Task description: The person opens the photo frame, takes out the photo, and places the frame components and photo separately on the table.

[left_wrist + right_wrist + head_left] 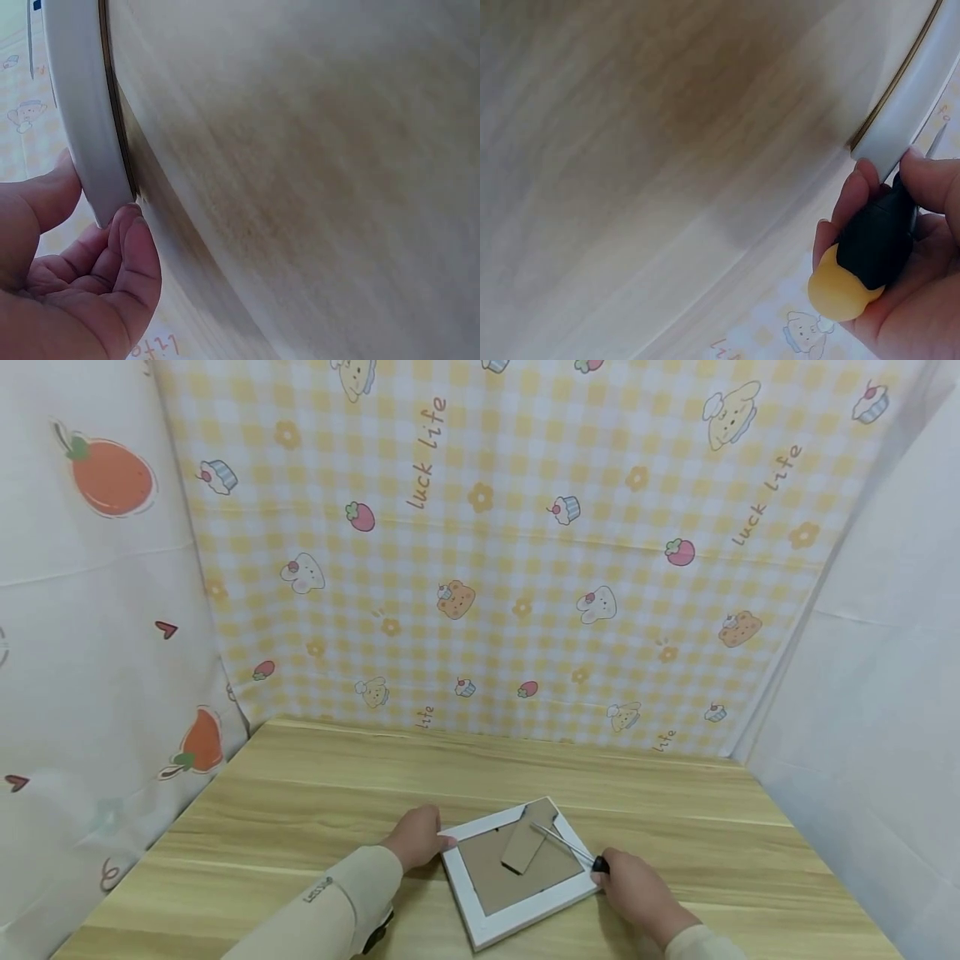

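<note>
A white picture frame (480, 906) is held back side up over the wooden table, its brown backing board (480, 860) and a brown easel stand (527, 847) showing. My left hand (415, 839) pinches the frame's left corner between thumb and fingers; the left wrist view shows the white edge (82, 105) in that grip. My right hand (637, 889) grips a screwdriver with a black and yellow handle (877, 240) and also holds the right corner of the frame. The metal shaft (562, 841) of the screwdriver lies across the back, its tip over the stand.
The wood-grain table (315, 793) extends around both hands. A yellow checked cloth (510, 568) with cartoon prints hangs behind it. White cloths stand at the left (97, 652) and right (862, 693) sides.
</note>
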`<state>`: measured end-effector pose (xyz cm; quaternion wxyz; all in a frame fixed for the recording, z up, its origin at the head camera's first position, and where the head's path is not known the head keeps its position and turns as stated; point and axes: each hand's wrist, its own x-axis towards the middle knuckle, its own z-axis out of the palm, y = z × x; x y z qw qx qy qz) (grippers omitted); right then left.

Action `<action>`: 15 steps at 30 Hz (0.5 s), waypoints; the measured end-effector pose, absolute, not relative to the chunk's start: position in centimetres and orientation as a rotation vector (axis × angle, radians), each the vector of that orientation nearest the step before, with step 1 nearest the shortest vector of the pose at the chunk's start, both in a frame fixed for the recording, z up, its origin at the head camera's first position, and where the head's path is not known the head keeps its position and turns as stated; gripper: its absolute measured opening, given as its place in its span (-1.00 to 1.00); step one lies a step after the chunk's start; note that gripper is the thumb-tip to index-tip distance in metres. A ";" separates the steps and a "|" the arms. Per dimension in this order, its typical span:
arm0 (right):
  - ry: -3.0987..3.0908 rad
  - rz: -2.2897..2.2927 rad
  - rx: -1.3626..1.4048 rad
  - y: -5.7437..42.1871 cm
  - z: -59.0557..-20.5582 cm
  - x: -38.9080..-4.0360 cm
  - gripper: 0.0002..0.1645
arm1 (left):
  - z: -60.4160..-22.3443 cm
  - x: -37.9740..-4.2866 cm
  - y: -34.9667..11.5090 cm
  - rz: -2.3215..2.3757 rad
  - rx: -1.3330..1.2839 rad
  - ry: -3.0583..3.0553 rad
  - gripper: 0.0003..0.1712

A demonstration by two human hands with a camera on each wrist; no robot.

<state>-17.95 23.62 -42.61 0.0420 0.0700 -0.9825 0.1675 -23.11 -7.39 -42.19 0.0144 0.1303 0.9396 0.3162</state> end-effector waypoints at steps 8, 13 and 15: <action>-3.015 0.543 0.224 24.0 -42.6 -18.7 -0.81 | -42.1 -22.5 -7.5 1.019 0.413 2.915 -0.63; -3.021 0.560 0.233 24.1 -42.4 -19.0 -0.84 | -42.2 -22.2 -7.5 1.042 0.399 2.902 -0.65; -3.026 0.578 0.236 24.2 -42.4 -19.1 -0.84 | -42.3 -22.1 -7.5 1.039 0.391 2.900 -0.65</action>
